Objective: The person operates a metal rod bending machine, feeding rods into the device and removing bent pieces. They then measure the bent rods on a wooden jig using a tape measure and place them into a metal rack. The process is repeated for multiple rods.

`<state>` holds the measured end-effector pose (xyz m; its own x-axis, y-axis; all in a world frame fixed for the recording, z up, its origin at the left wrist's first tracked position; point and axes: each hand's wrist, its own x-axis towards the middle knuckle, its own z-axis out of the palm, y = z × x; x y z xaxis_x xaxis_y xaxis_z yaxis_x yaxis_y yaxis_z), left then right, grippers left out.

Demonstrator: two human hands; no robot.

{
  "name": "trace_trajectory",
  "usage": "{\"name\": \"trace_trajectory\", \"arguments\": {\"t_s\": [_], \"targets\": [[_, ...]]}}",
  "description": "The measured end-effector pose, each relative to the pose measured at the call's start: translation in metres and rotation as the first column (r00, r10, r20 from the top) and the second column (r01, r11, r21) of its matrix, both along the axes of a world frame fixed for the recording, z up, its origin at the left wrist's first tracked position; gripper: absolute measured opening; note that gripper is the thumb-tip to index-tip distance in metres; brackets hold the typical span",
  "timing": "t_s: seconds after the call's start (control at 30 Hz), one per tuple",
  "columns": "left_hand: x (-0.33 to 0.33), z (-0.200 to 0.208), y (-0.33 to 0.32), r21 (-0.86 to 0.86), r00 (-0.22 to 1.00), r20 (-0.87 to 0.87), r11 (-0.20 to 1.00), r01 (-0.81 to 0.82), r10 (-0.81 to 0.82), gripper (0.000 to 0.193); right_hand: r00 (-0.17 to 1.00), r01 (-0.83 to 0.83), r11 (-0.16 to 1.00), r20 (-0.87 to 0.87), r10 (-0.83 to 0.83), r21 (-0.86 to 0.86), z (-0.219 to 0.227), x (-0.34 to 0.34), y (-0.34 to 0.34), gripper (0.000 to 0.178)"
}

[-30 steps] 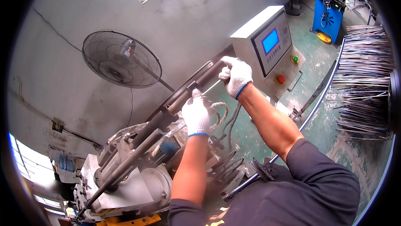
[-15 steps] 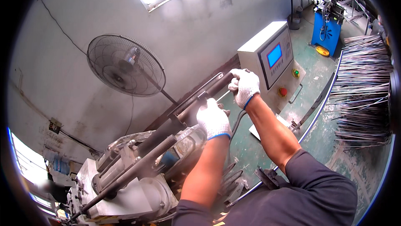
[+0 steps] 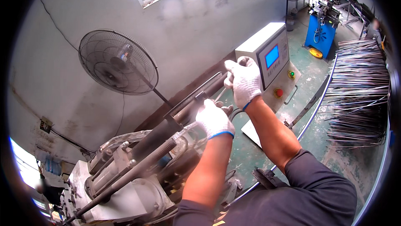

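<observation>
At the centre of the frame, both gloved hands work on a long dark metal bar (image 3: pixel 196 101) that runs diagonally from the machine (image 3: pixel 121 184) at lower left up toward the control box (image 3: pixel 267 55) at upper right. The left hand (image 3: pixel 215 119), in a white knit glove with a blue cuff, is closed around the bar's middle stretch, just above a thin bright rod that passes beneath it; the fingers wrap the bar and are not spread. The right hand (image 3: pixel 243 80), gloved alike, sits higher and farther right, curled shut around the bar's upper end close beside the control box; whether it grips the bar itself or a fitting on its tip cannot be told. The bar's long axis therefore lies along the line joining the two hands, with the left hand nearer the machine and the right hand at the free end. The bar appears round, dull grey-black and worn, with a parallel thinner rail alongside it. Below it a threaded shaft (image 3: pixel 138 167) enters the machine's pale grey housing. In the upper left a standing fan (image 3: pixel 118 62) faces the wall. At the right edge a bundle of thin metal rods (image 3: pixel 359 88) lies on a rack above the green floor (image 3: pixel 309 121).
</observation>
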<state>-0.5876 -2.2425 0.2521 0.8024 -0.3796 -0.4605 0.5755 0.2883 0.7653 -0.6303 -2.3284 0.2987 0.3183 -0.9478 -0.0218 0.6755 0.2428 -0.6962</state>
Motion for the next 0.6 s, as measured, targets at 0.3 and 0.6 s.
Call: {"name": "trace_trajectory", "arguments": {"t_s": [0.3,0.6], "targets": [[0.006,-0.022,0.019,0.002,0.958,0.268,0.995,0.104,-0.1,0.026,0.851,0.088,0.7,-0.313,-0.423,-0.708,0.012,0.018,0.025,0.025],[0.027,-0.107,0.061,-0.247,0.699,0.714,0.919,0.307,-0.041,0.056,0.852,-0.242,0.421,-0.399,-0.338,-0.874,0.031,0.016,0.08,0.022]]}}
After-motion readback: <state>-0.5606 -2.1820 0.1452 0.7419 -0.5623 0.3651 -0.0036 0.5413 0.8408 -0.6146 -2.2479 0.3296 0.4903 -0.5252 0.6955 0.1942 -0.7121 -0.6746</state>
